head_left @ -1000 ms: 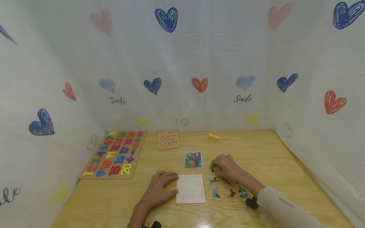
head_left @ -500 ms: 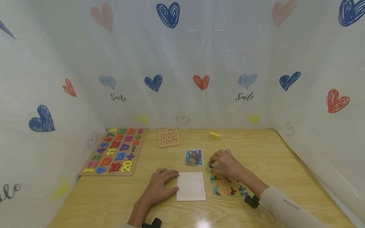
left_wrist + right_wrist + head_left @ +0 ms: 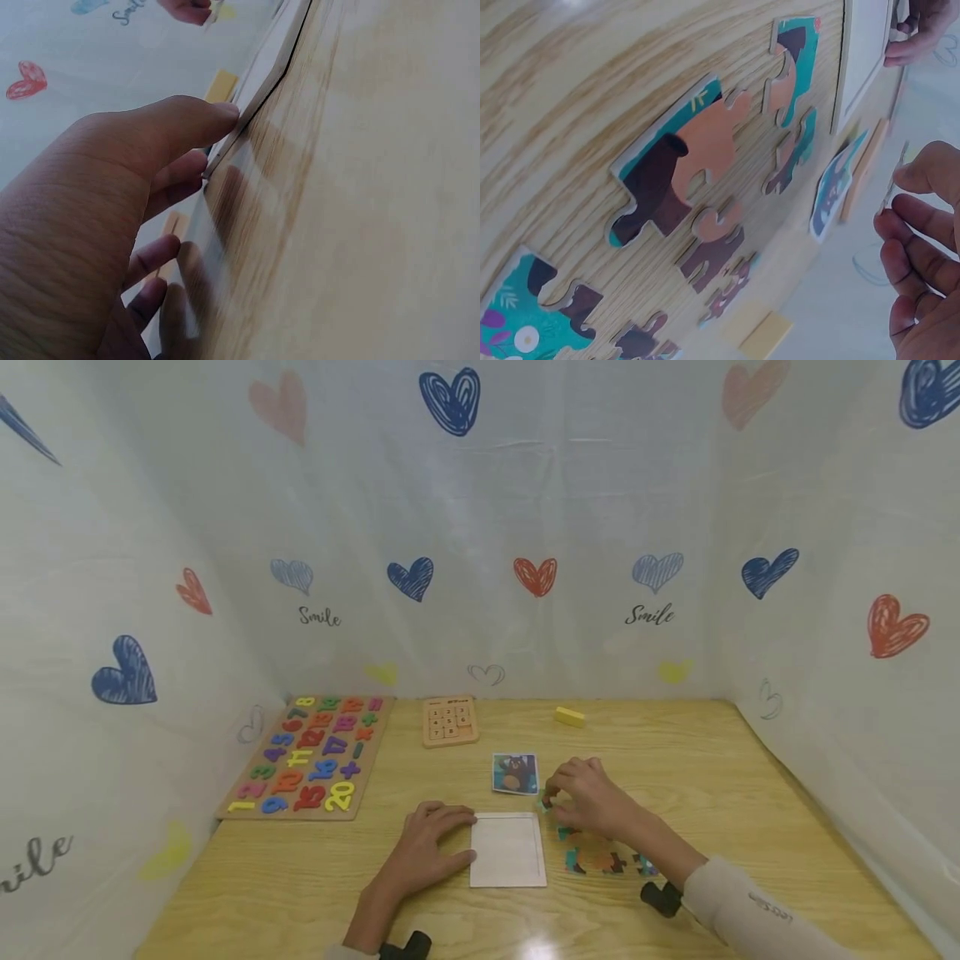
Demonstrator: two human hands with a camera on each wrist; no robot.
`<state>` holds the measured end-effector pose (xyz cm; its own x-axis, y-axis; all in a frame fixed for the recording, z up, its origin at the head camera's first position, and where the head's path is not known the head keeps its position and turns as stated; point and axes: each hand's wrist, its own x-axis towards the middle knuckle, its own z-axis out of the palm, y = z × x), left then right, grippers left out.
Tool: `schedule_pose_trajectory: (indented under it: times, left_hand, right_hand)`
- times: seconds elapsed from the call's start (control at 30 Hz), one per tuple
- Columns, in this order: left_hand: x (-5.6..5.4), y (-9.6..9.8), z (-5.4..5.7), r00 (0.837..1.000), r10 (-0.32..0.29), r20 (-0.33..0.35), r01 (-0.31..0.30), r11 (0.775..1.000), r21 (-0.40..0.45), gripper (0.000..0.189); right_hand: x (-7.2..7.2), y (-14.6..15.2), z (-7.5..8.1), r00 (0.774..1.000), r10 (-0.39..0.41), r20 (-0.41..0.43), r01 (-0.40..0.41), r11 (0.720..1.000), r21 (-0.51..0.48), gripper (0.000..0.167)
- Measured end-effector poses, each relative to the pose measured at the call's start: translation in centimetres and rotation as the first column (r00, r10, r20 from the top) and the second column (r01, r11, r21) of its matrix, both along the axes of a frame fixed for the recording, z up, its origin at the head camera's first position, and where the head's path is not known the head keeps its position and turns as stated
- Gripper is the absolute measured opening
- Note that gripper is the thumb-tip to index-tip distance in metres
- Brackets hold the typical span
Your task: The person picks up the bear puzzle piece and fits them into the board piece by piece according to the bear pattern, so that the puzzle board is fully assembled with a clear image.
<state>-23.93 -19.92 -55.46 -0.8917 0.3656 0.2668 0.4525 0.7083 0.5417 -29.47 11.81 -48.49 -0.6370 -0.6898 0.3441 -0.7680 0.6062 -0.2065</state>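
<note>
My right hand (image 3: 592,797) pinches a jigsaw puzzle piece (image 3: 546,802) between thumb and fingertips, raised above the table near the upper right corner of a white square puzzle tray (image 3: 508,852). In the right wrist view the held piece (image 3: 890,184) appears edge-on, so its picture is hidden. Several loose puzzle pieces (image 3: 694,157), teal, brown and peach, lie apart on the table right of the tray, partly hidden by the right hand in the head view. My left hand (image 3: 427,852) touches the tray's left edge with thumb and index finger, the other fingers spread.
A bear picture card (image 3: 515,774) lies behind the tray. Farther back are a wooden number slide puzzle (image 3: 450,722) and a yellow block (image 3: 569,717). A colourful number board (image 3: 303,760) lies at the left. Heart-printed curtains enclose the wooden table (image 3: 645,927).
My right hand has picked up a puzzle piece from the back row and carried it left toward the tray. The left hand stays at the tray's edge. The head view shifts slightly.
</note>
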Motion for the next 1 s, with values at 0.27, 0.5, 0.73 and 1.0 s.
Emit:
schedule_pose_trajectory:
  times: [0.27, 0.5, 0.73, 1.0]
  left_hand:
    - [0.1, 0.1, 0.3, 1.000, -0.001, 0.005, 0.001, 1.000, 0.005, 0.047]
    - [0.2, 0.2, 0.3, 1.000, 0.009, 0.025, -0.009, 1.000, -0.001, 0.048]
    - [0.4, 0.1, 0.5, 0.999, 0.013, 0.033, -0.013, 1.000, 0.009, 0.048]
    - [0.4, 0.1, 0.6, 0.999, 0.011, 0.037, -0.011, 1.000, -0.001, 0.048]
  right_hand:
    - [0.4, -0.8, 0.3, 0.999, 0.030, -0.011, -0.030, 0.999, -0.015, 0.013]
    - [0.7, -1.7, 0.2, 0.999, 0.041, -0.031, -0.042, 0.999, -0.012, 0.014]
    - [0.8, -2.6, 0.1, 0.999, 0.048, -0.010, -0.048, 0.999, 0.001, 0.012]
    - [1.1, -3.2, -0.1, 0.998, 0.066, -0.016, -0.066, 0.998, 0.002, 0.012]
